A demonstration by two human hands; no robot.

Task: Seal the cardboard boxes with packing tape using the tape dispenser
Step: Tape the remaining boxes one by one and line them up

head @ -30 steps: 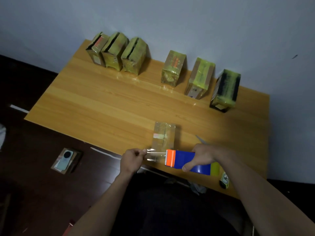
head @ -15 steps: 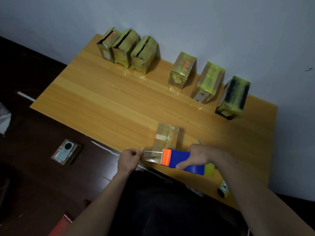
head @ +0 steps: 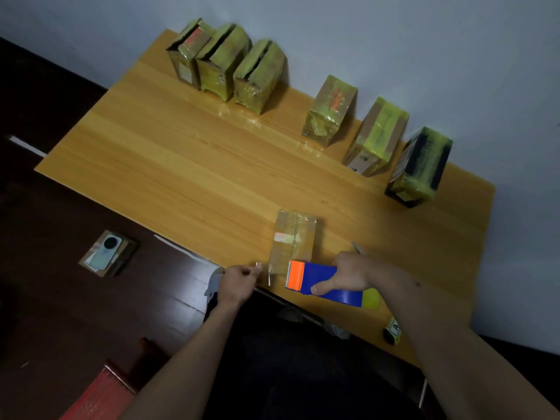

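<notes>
Wooden table [head: 181, 165]: seven taped boxes, nearest one [head: 292, 241]; right hand [head: 353, 272] gripping one tape dispenser [head: 324, 283]; left hand [head: 239, 283] pinching the tape end [head: 263, 269].

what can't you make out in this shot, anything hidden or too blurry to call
Head view, the only one:
- Tape strip between left hand and dispenser: clear and faint, so whether it touches the near box is unclear.
- Tape roll: hidden behind the right hand.
- Thin grey object past the right hand: mostly hidden, unidentifiable.
- Small item at the table edge: label too small to read.
- Labels on the back boxes: blurred.
</notes>
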